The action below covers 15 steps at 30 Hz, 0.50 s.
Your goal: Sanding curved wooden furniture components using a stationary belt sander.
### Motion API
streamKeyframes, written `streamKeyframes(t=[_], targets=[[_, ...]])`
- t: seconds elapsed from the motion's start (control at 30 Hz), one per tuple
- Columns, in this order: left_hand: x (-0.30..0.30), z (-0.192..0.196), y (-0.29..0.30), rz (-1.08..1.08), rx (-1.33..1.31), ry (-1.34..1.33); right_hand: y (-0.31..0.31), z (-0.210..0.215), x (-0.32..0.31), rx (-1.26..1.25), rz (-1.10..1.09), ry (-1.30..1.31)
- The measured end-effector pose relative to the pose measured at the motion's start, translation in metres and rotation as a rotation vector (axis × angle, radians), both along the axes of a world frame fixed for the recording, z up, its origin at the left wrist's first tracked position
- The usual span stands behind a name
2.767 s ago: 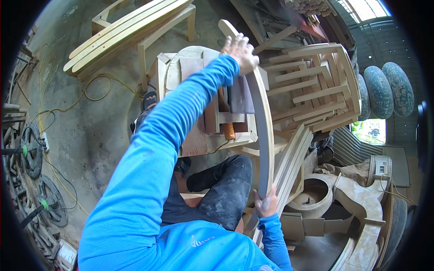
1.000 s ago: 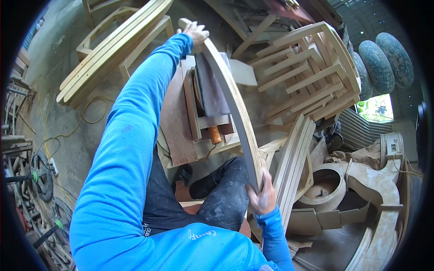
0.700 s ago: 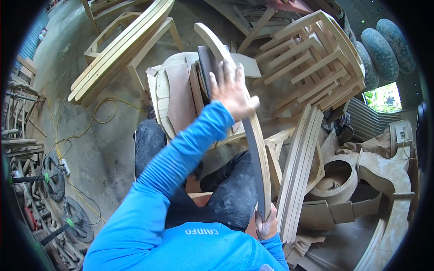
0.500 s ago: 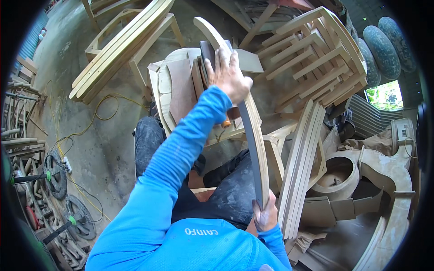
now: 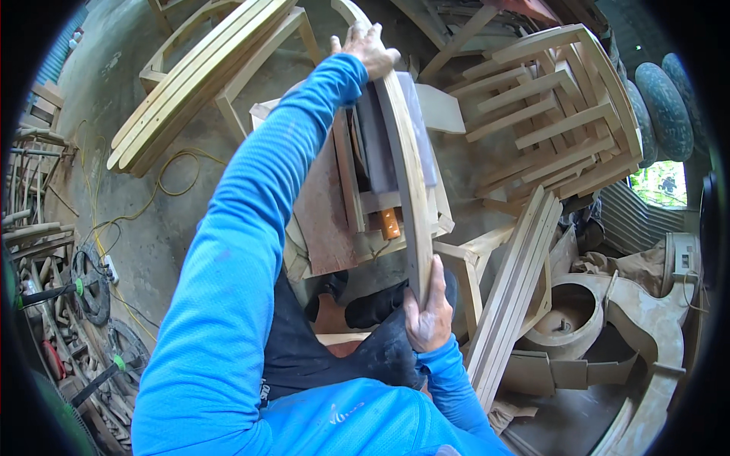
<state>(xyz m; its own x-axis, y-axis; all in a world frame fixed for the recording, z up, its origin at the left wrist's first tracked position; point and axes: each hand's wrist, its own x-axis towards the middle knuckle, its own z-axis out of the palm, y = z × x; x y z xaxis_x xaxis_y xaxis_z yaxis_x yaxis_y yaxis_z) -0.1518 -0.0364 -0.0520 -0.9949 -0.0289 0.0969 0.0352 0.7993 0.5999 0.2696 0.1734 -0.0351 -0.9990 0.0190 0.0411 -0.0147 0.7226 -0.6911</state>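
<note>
A long, curved wooden slat runs from the far side down toward my lap. Near its far end, my left hand is closed over the wood, thumb on the right edge. My right hand grips the near end, above my thigh, with its thumb lying along the slat. Beneath the slat is a grey flat sheet or board, partly hidden by it. An orange piece pokes out near the sheet's lower edge; its kind is unclear. Brown flat boards lie on the low wooden support to the left.
Pale curved slats rest on a frame at far left. More long slats lean at right, below stacked wooden frames. A yellow cord loops over the floor. A pale ring-shaped housing stands at lower right.
The slat has shifted away from me and turned, so its dark grey-looking side no longer shows. Both hands moved farther out with it. More of the grey sheet and orange piece is now exposed.
</note>
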Motion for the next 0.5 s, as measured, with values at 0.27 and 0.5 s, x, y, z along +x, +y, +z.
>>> streamKeyframes(t=[0.27, 0.5], targets=[[-0.111, -0.023, -0.031, 0.095, -0.182, -0.083, -0.033, 0.003, -0.090, -0.038, 0.030, 0.029], [-0.077, -0.008, -0.021, 0.112, -0.169, -0.135, -0.017, 0.006, -0.076, -0.027, 0.042, 0.098]])
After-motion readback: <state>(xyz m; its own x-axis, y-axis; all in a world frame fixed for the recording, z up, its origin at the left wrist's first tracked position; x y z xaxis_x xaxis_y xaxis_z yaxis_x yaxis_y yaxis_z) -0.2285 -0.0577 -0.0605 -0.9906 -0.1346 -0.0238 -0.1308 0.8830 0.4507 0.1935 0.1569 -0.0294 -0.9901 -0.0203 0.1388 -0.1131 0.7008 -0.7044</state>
